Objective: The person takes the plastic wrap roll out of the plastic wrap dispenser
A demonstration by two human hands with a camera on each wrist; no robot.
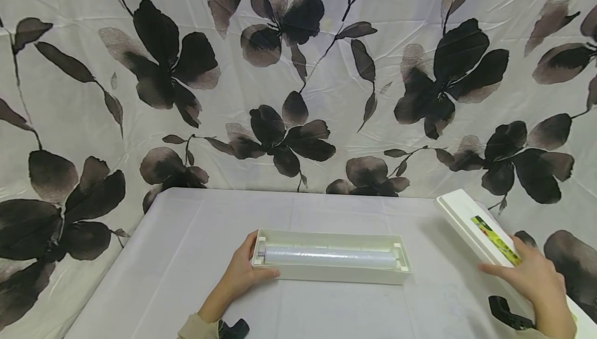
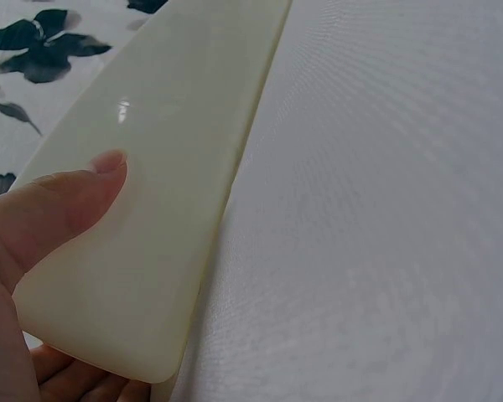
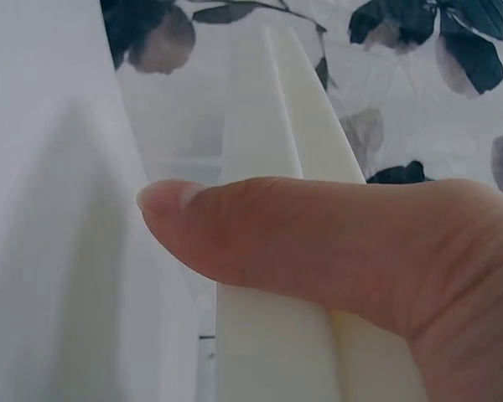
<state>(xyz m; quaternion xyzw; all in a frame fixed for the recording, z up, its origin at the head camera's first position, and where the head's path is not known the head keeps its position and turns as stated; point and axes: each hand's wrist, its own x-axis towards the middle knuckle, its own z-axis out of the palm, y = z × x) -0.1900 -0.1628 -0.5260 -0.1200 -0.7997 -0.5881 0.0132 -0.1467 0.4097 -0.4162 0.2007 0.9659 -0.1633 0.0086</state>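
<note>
A long cream cling film dispenser box point(image 1: 336, 276) lies on the table in the head view, its open top showing a roll of cling film point(image 1: 330, 257). My left hand point(image 1: 247, 266) grips the box's left end. In the left wrist view the thumb point(image 2: 75, 201) lies along the smooth side of the box point(image 2: 159, 251), with fingertips under its end. At the right, my right hand point(image 1: 536, 271) holds a long white lid point(image 1: 466, 220) with a yellow-green label, tilted and raised. The right wrist view has the thumb point(image 3: 277, 234) across the lid point(image 3: 268, 352); the other fingers are hidden there.
The table point(image 1: 196, 225) is covered with a white cloth. Behind it hangs a white sheet point(image 1: 354, 100) printed with dark flowers. A black wrist strap part point(image 1: 508, 314) shows by the right wrist, and another black strap piece point(image 1: 235, 328) by the left.
</note>
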